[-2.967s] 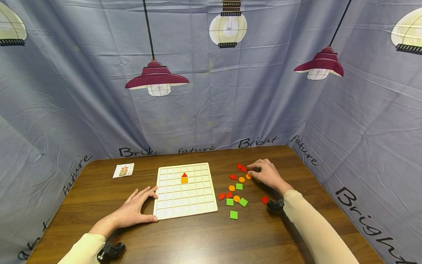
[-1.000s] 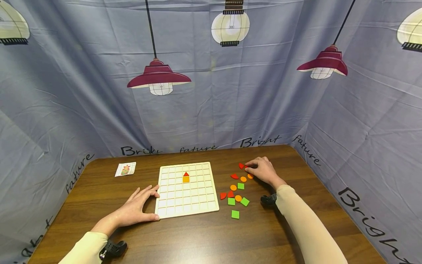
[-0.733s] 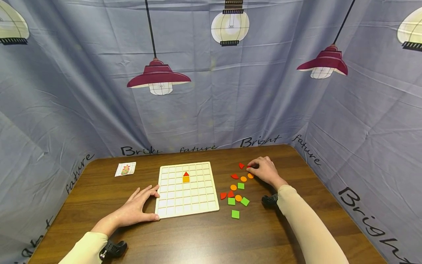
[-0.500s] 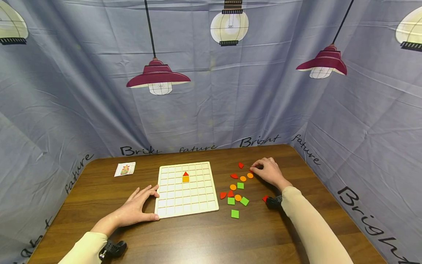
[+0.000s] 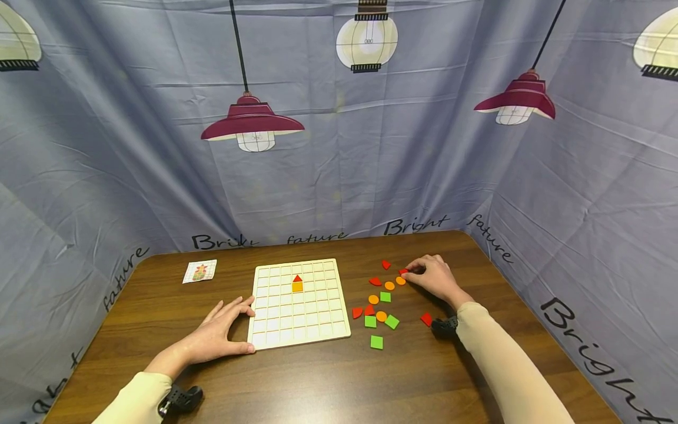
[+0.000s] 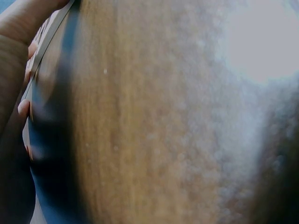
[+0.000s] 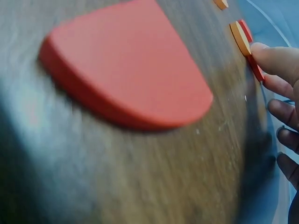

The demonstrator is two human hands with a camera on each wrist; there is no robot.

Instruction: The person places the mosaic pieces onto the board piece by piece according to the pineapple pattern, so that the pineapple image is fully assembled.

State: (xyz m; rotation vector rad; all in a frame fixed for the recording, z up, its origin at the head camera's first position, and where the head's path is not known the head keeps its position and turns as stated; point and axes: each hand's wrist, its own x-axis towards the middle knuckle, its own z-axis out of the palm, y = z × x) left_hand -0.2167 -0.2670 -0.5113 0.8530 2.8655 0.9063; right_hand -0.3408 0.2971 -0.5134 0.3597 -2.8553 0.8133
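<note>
My left hand touches the left edge of a pale gridded board, thumb at its near corner and fingers spread along the side. On the board lie a red triangle and an orange square. Over at the right, my right hand pinches a red quarter-round piece between thumb and index finger, low at the table. An orange disc lies right beside that thumb. In the right wrist view, another red quarter-round piece looms large near the wrist.
Between board and right hand lie several loose pieces, among them a green square, an orange disc and a red piece. A small pattern card lies at the back left. A printed curtain encloses the wooden table.
My right hand has drawn one red piece rightward, away from the red piece it lay against. My left hand and the board have stayed put.
</note>
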